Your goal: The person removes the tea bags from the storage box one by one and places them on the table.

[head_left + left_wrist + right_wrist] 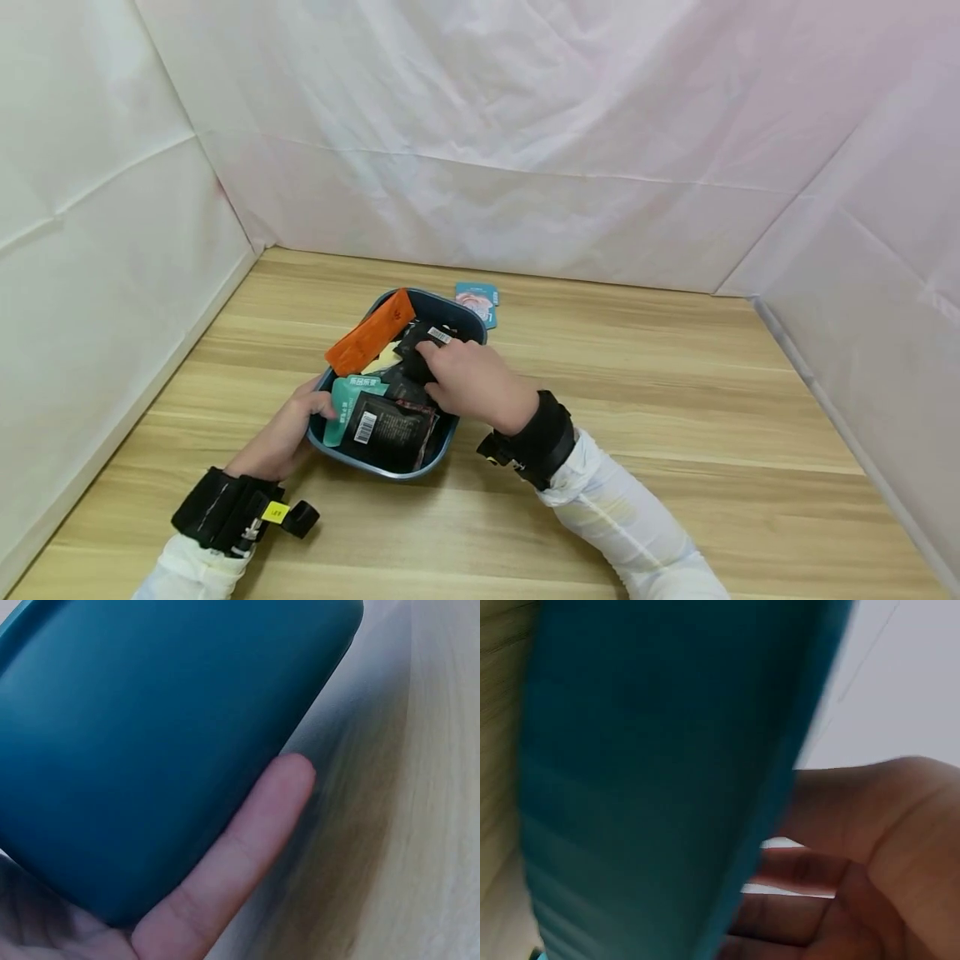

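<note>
Centrally, the right hand [480, 382] reaches over the rim of a blue plastic bin [397, 476], its fingertips at black packets [414, 337]; whether they pinch one cannot be told. The left hand [283, 427] grips the bin's opposite side, thumb over the rim, touching a teal packet [343, 408]. Left of the right hand lies an orange sachet [371, 333]; beyond it, outside the bin, a light-blue flower-printed packet [477, 305] rests on the wood-grain tabletop [675, 400].
</note>
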The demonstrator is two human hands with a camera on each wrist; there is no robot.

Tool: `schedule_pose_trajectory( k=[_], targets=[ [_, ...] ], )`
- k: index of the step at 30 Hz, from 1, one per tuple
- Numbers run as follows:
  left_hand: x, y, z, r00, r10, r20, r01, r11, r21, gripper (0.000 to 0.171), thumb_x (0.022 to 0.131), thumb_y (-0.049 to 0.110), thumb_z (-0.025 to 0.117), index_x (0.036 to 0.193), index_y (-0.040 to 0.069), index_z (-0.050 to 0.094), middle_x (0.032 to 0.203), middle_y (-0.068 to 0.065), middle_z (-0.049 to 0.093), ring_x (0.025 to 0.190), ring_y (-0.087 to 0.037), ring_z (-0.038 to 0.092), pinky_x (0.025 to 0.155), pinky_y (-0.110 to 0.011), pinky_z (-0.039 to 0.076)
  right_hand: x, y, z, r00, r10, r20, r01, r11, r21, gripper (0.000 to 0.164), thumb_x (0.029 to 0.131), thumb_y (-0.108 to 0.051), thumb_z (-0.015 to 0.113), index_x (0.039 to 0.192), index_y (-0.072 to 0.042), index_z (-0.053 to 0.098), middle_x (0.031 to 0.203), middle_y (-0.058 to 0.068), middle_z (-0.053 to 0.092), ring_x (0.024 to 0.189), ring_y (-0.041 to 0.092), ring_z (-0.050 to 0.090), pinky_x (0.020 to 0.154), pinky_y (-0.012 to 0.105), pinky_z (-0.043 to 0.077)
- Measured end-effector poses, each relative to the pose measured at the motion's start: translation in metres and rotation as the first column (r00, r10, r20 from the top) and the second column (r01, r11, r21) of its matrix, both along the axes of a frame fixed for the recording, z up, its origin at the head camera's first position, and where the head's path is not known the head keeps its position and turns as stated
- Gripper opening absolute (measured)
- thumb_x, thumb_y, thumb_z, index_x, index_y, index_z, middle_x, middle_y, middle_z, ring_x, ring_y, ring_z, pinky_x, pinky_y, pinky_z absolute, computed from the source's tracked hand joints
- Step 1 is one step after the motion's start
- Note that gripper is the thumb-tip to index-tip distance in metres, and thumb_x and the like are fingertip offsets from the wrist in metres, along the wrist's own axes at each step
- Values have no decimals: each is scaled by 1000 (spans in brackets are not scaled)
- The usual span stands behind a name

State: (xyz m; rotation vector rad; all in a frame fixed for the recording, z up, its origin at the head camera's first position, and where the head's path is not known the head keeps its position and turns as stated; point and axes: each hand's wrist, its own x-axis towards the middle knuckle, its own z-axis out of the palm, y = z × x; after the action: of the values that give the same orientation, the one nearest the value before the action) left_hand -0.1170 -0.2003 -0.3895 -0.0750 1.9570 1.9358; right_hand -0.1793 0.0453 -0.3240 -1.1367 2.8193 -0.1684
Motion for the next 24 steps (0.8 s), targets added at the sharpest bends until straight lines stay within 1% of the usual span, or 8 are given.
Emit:
schedule_pose_trajectory(
  k=[3,5,10,15,18,20,22,24],
  targets=[
    [0,0,-2,1000,-9,-5,9,1000,0,78,78,7,38,153,7,16,131,-16,35,113,-27,38,91,-33,35,2,2,3,1000,17,-2,-17,1000,-25,31,94,-15,56,124,-8,56,69,0,53,56,13,51,48,23,41],
    [0,0,-4,1000,-20,-7,20,1000,7,78,78,7,38,153,7,18,129,-16,38,111,-26,40,91,-32,36,3,5,6,999,32,-37,-34,998,-55,24,94,-12,51,117,-7,59,64,-1,47,53,12,49,46,22,38],
    [3,2,-6,998,-56,-2,56,998,39,82,78,7,39,155,9,13,130,-16,39,110,-23,43,91,-31,37,2,21,13,984,35,-172,-60,988,-143,11,98,-17,51,98,-10,60,60,-4,43,50,10,45,46,23,35],
    [4,3,-5,998,-69,-2,69,997,43,81,78,7,39,155,10,13,129,-16,39,110,-23,43,92,-32,36,-5,45,27,966,-35,-256,-37,962,-270,14,99,-23,53,91,-12,58,60,-6,41,50,10,39,49,25,30],
    [5,2,-5,998,-69,-3,69,997,36,81,78,8,39,155,10,13,132,-17,38,114,-25,40,94,-32,34,-7,57,39,980,-86,-180,14,929,-369,16,100,-24,51,92,-11,56,59,-4,46,48,8,43,50,26,33],
    [5,2,-5,998,-65,2,65,997,31,82,78,8,39,155,11,12,136,-17,36,117,-26,37,95,-33,32,-9,63,46,990,-117,-81,70,897,-436,15,102,-24,48,97,-11,54,62,-2,51,47,9,47,49,28,37],
    [5,1,-5,998,-62,10,62,998,29,83,78,7,39,156,11,10,139,-17,33,120,-28,34,96,-33,31,-13,69,50,991,-134,2,118,863,-492,15,102,-23,46,103,-10,54,65,1,56,48,10,52,49,30,40],
    [6,1,-5,998,-58,20,58,998,31,84,78,7,39,156,12,8,142,-17,30,123,-29,31,96,-34,30,-19,75,52,987,-157,38,153,836,-526,16,102,-20,45,110,-9,53,67,3,60,50,12,54,49,32,41]
  ],
)
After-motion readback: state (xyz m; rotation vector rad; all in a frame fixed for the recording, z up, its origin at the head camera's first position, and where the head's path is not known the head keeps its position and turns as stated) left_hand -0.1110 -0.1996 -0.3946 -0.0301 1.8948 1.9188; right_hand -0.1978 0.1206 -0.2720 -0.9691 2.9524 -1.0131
